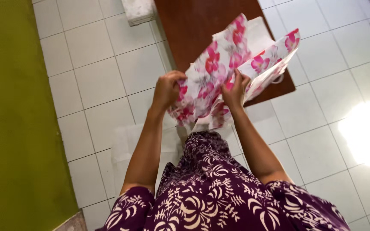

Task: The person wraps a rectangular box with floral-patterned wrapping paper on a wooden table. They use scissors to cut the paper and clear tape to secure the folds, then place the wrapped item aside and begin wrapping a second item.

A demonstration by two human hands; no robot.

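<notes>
White cloth printed with pink flowers (219, 72) is hanging above the brown wooden table (193, 25), long axis running away rightward; left hand (166, 90) and right hand (235, 90) are both gripping its near edge, fingers closed.

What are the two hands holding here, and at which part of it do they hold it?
Both hands grip one floral cloth, white with pink flowers. The left hand bunches its near left edge; the right hand pinches a fold near its middle.
</notes>
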